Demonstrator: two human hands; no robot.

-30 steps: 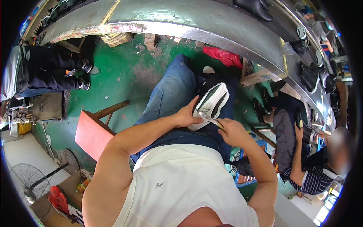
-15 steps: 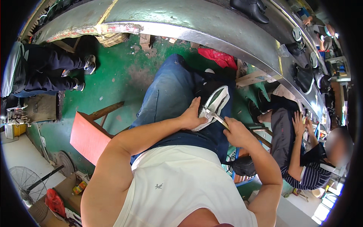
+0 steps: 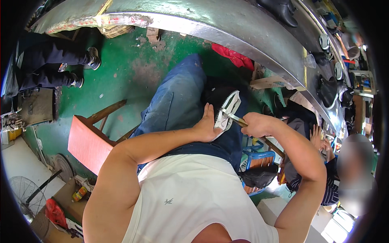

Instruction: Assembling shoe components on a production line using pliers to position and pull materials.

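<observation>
A shoe [image 3: 232, 104] lies bottom up across my lap, its pale underside and ridged white edge showing. My left hand [image 3: 206, 124] holds it by the near end, fingers stretched along its left side and thumb toward the underside. My right hand [image 3: 256, 124] is closed around the brownish handle of a metal-headed hand tool [image 3: 234, 117] that looks like pincers. The tool's head touches the shoe's underside near its middle. Under the shoe is dark cloth over my blue jeans [image 3: 178, 91]; the shoe's lower side is hidden.
A long metal-topped bench [image 3: 194, 30] curves across the far side, with black shoes [image 3: 327, 90] on its right part. A pink-topped stool [image 3: 90, 142] stands left. A co-worker's hands [image 3: 318, 137] are at right, beyond a blue-framed chair [image 3: 259, 156]. A fan [image 3: 28, 194] stands lower left.
My right elbow has swung outward and up, and the right hand has turned with the tool. The shoe has tipped more onto its side. My view has shifted slightly.
</observation>
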